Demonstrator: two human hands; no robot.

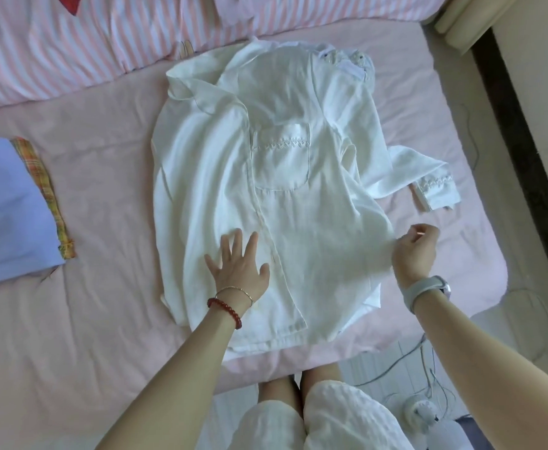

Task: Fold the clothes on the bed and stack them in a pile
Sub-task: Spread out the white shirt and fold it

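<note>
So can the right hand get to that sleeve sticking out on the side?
Probably yes. The right hand pinches the white shirt at its edge, and only bare pink sheet lies between it and the sleeve.

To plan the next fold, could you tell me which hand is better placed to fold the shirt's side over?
Probably the right hand: it already pinches the shirt edge, while the left hand presses flat.

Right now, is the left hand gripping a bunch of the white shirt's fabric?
No: the left hand lies flat with fingers spread on the white shirt, pressing rather than gripping it.
</note>
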